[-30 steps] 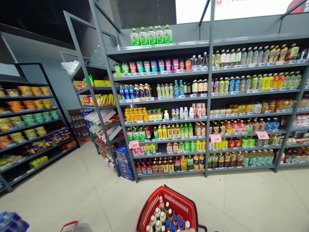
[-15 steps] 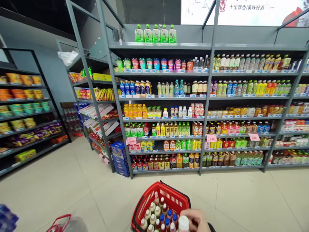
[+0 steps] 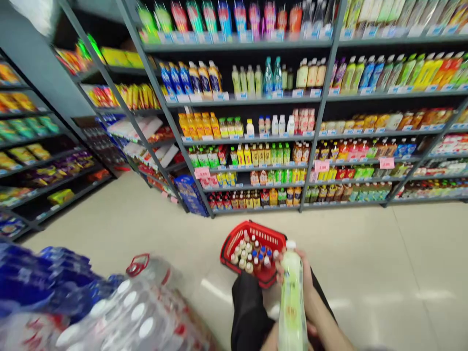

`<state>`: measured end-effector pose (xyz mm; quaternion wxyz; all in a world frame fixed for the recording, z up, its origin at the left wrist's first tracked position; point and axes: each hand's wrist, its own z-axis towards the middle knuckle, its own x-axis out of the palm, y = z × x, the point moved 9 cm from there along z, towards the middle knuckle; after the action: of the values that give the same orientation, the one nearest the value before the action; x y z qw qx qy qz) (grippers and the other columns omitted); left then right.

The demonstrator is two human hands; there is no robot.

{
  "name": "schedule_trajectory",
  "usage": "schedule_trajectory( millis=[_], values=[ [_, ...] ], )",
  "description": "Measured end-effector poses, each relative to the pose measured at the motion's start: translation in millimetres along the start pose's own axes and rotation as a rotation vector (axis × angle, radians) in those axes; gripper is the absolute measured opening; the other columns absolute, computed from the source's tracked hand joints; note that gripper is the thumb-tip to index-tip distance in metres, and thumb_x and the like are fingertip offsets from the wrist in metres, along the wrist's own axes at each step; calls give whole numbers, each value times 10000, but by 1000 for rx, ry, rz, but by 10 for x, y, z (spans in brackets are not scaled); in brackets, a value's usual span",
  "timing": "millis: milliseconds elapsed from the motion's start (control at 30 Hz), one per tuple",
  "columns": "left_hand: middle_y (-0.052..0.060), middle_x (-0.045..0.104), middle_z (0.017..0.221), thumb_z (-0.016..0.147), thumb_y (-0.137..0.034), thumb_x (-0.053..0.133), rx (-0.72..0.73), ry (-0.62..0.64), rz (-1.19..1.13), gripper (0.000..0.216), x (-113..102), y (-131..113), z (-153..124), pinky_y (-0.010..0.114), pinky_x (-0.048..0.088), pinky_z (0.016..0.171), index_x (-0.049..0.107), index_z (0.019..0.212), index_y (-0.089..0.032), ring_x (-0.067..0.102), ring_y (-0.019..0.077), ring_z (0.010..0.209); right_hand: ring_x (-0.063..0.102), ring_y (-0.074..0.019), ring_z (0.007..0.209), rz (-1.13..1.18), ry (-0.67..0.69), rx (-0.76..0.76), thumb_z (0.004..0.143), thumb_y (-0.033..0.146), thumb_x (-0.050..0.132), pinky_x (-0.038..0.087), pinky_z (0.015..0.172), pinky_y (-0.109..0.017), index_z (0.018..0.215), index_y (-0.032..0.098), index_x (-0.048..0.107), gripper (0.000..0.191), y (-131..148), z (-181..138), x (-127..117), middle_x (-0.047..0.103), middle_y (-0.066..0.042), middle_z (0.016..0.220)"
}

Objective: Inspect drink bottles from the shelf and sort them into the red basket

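A bottle of pale green drink with a white cap (image 3: pixel 292 297) stands tall in front of me at the lower right, its base cut off by the picture's edge. Around its upper part, just below the neck, my right hand (image 3: pixel 306 274) is closed, with fingertips showing on the left side. My left hand (image 3: pixel 271 340) is at the bottom edge against the lower part of the bottle, mostly hidden or out of the picture. Behind the bottle, a red shopping basket (image 3: pixel 270 235) on the floor holds several bottles with white and blue caps (image 3: pixel 248 253).
Wrapped packs of bottles (image 3: pixel 135 312) and blue packs (image 3: pixel 40 278) fill the lower left. Ahead, grey shelves (image 3: pixel 234 101) carry rows of drinks. Stacked blue cartons (image 3: pixel 192 195) stand at a shelf's foot. My dark-trousered leg (image 3: pixel 248 312) is beside the basket.
The view has tilted down, bringing my legs and the packs at left into sight. The bottle, earlier seen only by its cap beside my right hand, is now raised into view with both hands at it.
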<state>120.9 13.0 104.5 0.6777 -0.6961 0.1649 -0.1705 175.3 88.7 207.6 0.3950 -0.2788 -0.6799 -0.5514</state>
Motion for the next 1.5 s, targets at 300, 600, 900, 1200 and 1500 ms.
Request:
schedule_trajectory(
  millis=[300, 600, 900, 1200, 1500],
  values=[
    [212, 698, 1276, 309, -395, 1057, -45, 116, -458, 1193, 313, -220, -159, 442, 621, 871, 556, 1366, -159, 723, 353, 1063, 592, -153, 591, 29, -52, 29, 830, 455, 571, 546, 494, -276, 915, 216, 639, 263, 227, -71, -177, 677, -8, 796],
    [227, 503, 1552, 364, -573, 1001, 37, 5, -482, 1368, 199, -202, -177, 572, 262, 1264, 429, 1545, -185, 397, 420, 1496, 580, -135, 585, -16, -88, -61, 827, 449, 552, 532, 486, -262, 900, 222, 621, 249, 408, -99, -290, 656, 0, 809],
    [273, 481, 1561, 307, -434, 1046, 53, -21, -530, 1426, 220, -46, -143, 548, 348, 1225, 428, 1560, -149, 429, 437, 1469, 535, -120, 573, 94, -78, -21, 845, 424, 563, 506, 478, -238, 942, 232, 596, 218, 320, -93, -365, 634, 19, 801],
    [237, 532, 1525, 409, -278, 1046, -22, -117, -489, 1228, 172, 58, -150, 461, 466, 1159, 511, 1508, -163, 455, 415, 1455, 599, -133, 594, 138, -15, -2, 828, 429, 604, 556, 494, -258, 974, 236, 599, 241, 279, -65, -370, 690, 17, 819],
    [212, 553, 1515, 383, -247, 1049, -45, -129, -489, 1216, 180, 99, -145, 435, 483, 1153, 546, 1488, -180, 497, 408, 1428, 625, -140, 611, 121, -2, 9, 804, 430, 630, 569, 495, -269, 994, 233, 615, 274, 285, -48, -386, 699, 17, 833]
  ],
)
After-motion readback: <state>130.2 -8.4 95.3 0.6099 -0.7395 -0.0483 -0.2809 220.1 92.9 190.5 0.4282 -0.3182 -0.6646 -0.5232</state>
